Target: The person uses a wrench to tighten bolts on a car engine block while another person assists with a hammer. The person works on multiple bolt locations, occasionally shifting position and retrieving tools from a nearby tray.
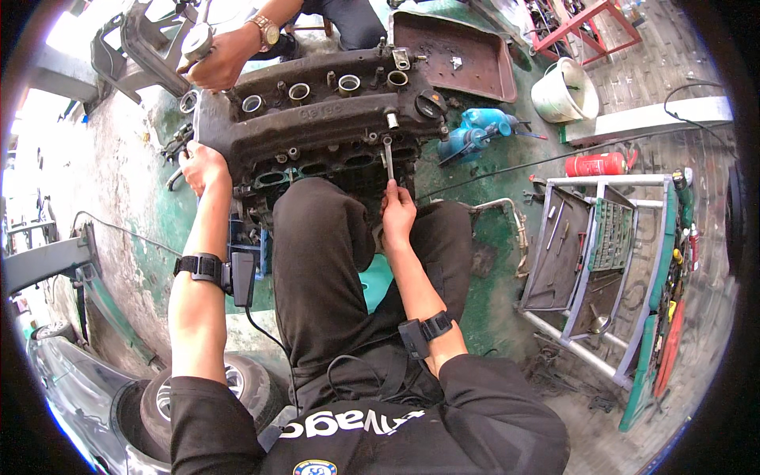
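While the right hand (398, 212) closes around the lower end of a metal wrench (389, 165), the tool's upper end meets the near side of the engine (317, 169), close to its right end. The engine lies in front of the person's knees, with a long black valve cover (317, 119) along its top. Just above the wrench's head, a shiny metal cylinder (392, 120) stands out from the cover, and a black round cap (430, 103) sits at the cover's right end. The left hand (205, 168) is at the left end of the engine, fingers bent against its edge; whether it grips anything there I cannot tell. Across the engine, a co-worker's hand (218, 63), with a wristwatch (270, 32) above it, is curled near a round grey metal tool head (197, 41). Behind the engine's right end lies a brown tray (483, 67), with a white bucket (550, 93) to its right. Blue bottles (467, 141) are just beside the engine. Farther right, a red fire extinguisher (598, 164) lies above a metal-framed tool cart (665, 181).
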`<move>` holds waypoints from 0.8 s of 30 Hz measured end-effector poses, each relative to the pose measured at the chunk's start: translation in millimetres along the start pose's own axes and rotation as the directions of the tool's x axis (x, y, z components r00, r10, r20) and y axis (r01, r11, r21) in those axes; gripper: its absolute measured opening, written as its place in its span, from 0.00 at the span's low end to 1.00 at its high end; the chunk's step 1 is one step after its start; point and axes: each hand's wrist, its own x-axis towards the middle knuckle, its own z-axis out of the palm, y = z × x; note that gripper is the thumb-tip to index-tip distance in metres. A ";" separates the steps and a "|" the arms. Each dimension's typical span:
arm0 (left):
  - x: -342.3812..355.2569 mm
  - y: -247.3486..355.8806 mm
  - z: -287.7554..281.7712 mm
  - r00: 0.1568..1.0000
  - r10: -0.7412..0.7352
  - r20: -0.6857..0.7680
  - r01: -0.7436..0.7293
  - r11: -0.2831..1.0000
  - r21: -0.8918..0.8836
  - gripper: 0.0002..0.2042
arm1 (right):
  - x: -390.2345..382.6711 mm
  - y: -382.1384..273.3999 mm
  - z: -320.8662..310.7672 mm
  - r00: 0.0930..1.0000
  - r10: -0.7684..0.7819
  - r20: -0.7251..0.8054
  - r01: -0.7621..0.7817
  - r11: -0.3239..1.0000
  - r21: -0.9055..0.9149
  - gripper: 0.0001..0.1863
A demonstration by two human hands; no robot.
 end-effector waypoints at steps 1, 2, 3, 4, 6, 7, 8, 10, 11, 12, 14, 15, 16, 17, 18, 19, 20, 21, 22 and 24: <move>0.4 -0.1 0.6 1.000 0.008 0.003 -0.008 1.000 -0.004 0.28 | 3.5 -0.2 -3.3 1.000 -0.015 0.010 0.016 0.999 -0.052 0.17; 0.7 0.0 1.0 1.000 0.006 0.002 -0.006 1.000 -0.008 0.28 | 7.9 -1.5 -6.6 0.999 -0.031 0.020 0.033 0.994 -0.103 0.17; 0.7 0.0 0.9 1.000 -0.004 -0.002 0.004 1.000 -0.008 0.28 | 15.3 -5.4 -10.4 0.998 -0.068 0.016 0.070 0.979 -0.190 0.18; 0.4 0.3 0.7 1.000 0.000 0.001 0.000 1.000 -0.008 0.28 | 22.2 -12.7 -18.8 0.994 -0.112 -0.009 0.101 0.925 -0.367 0.21; -0.5 1.3 -0.2 1.000 -0.014 -0.004 0.014 1.000 0.000 0.28 | 37.2 -42.8 -45.8 0.930 -0.344 0.126 0.332 0.648 -0.685 0.23; -1.2 2.1 -0.5 1.000 -0.008 -0.002 0.008 1.000 -0.002 0.28 | 48.9 -64.3 -54.6 0.865 -0.454 0.212 0.453 0.524 -0.721 0.24; -2.1 2.3 -0.9 1.000 -0.009 -0.006 0.009 1.000 0.000 0.28 | 60.2 -87.3 -60.5 0.792 -0.534 0.296 0.540 0.388 -0.747 0.24; -3.6 2.6 -1.3 1.000 -0.012 -0.008 0.012 1.000 0.005 0.26 | 77.1 -131.9 -64.4 0.670 -0.578 0.466 0.625 0.101 -0.774 0.23; -4.1 2.6 -1.7 1.000 -0.011 0.001 0.011 1.000 0.008 0.26 | 83.6 -150.9 -59.5 0.648 -0.551 0.526 0.631 0.000 -0.776 0.22; -4.5 2.7 -1.9 1.000 -0.024 -0.007 0.024 1.000 -0.005 0.25 | 87.6 -166.6 -54.2 0.558 -0.563 0.610 0.682 -0.107 -0.723 0.21; -3.7 3.1 -1.9 0.999 -0.020 -0.026 0.021 0.999 0.025 0.25 | 91.1 -186.9 -45.5 0.594 -0.449 0.668 0.696 -0.130 -0.706 0.18; -3.1 2.6 -1.8 0.999 -0.020 -0.038 0.021 0.999 0.032 0.25 | 89.9 -188.8 -42.9 0.622 -0.432 0.653 0.688 -0.096 -0.719 0.18; -2.7 2.4 -0.9 0.999 -0.028 -0.044 0.029 0.999 0.035 0.26 | 88.4 -188.7 -43.9 0.593 -0.455 0.664 0.721 -0.068 -0.690 0.17; -0.5 1.9 -1.0 0.999 -0.038 -0.008 0.038 0.999 0.027 0.27 | 86.5 -183.1 -44.5 0.601 -0.489 0.633 0.712 -0.032 -0.701 0.17; 0.2 0.8 0.0 0.999 -0.042 0.010 0.042 0.999 0.001 0.27 | 84.9 -176.2 -47.6 0.646 -0.480 0.593 0.695 0.050 -0.717 0.18; 2.3 0.0 0.4 0.999 -0.040 0.005 0.040 0.999 -0.011 0.27 | 84.0 -167.5 -50.7 0.670 -0.490 0.558 0.691 0.138 -0.709 0.18; 2.8 -1.4 1.9 0.999 -0.042 0.006 0.042 0.999 -0.011 0.28 | 83.2 -157.7 -53.5 0.719 -0.480 0.503 0.656 0.229 -0.719 0.18; 4.8 -2.2 2.8 0.999 -0.039 0.002 0.039 0.999 -0.033 0.28 | 82.2 -147.8 -56.2 0.738 -0.485 0.469 0.643 0.294 -0.707 0.18; 6.0 -4.0 3.8 0.999 -0.042 0.009 0.043 0.998 -0.044 0.28 | 81.6 -139.1 -58.2 0.757 -0.486 0.437 0.630 0.365 -0.686 0.18; 8.2 -7.0 6.4 0.998 -0.056 -0.003 0.055 0.996 -0.072 0.28 | 80.0 -128.8 -63.0 0.709 -0.546 0.447 0.684 0.378 -0.624 0.18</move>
